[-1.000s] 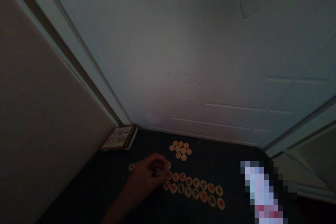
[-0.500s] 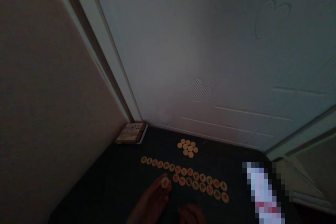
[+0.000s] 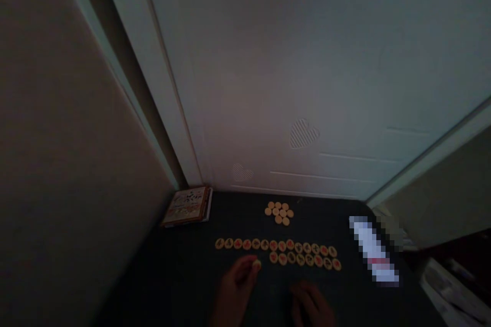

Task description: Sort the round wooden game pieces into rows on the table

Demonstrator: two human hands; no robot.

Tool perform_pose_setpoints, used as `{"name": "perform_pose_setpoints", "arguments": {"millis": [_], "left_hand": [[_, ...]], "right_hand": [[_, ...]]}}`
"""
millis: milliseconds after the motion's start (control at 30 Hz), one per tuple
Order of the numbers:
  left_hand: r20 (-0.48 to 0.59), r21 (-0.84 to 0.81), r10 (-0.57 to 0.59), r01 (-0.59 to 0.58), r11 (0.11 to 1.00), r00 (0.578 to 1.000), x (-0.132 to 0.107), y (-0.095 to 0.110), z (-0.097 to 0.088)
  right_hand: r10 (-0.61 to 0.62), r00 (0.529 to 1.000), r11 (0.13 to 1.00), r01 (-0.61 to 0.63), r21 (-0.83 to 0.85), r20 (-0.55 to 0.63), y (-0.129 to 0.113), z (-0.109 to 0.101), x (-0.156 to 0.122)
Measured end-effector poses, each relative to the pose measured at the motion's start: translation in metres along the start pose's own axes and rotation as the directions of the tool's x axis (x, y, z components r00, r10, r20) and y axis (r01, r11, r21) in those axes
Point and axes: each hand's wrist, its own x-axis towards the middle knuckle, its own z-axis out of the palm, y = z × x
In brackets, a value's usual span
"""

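My left hand (image 3: pixel 237 286) pinches one Chinese chess piece (image 3: pixel 257 264) between thumb and fingertips, just left of the shorter row of pieces. The piece is tilted, so its marking is hard to read. Farther off lies a long row of Chinese chess pieces (image 3: pixel 255 244), face up with red and dark characters. A shorter row (image 3: pixel 300 259) lies against its near right side. Close to the near edge of the view, my right hand (image 3: pixel 312 304) rests low over the dark table with loosely bent fingers, and nothing shows in it.
A cluster of plain-sided round pieces (image 3: pixel 283 213) lies behind the rows. At the back left corner sits a stack of books (image 3: pixel 187 206). A blurred, pixelated pale object (image 3: pixel 373 250) lies on the right of the dark table (image 3: pixel 172 276). A white panel with heart shapes (image 3: pixel 245 112) rises behind.
My left hand has turned the held chess piece from facing me to a tilted angle and brought it closer to the shorter row. The view has shifted; the rows look unchanged.
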Motion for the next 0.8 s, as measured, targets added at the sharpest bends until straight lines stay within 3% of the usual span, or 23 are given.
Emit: {"name": "perform_pose_setpoints", "arguments": {"millis": [200,533,800], "left_hand": [[0.069,0.293,0.147,-0.161,0.942,0.987,0.013,-0.001,-0.004],[0.069,0.500,0.387,-0.367,0.784,0.920,0.022,-0.009,-0.002],[0.123,0.568,0.410,-0.403,0.718,0.904,0.024,-0.010,-0.005]], "right_hand": [[0.020,0.996,0.996,-0.012,-0.089,0.091,-0.001,-0.003,0.001],[0.125,0.990,0.986,-0.116,-0.116,0.069,-0.009,-0.002,-0.003],[0.157,0.988,0.986,-0.156,-0.061,0.007,-0.019,-0.007,0.011]]}}
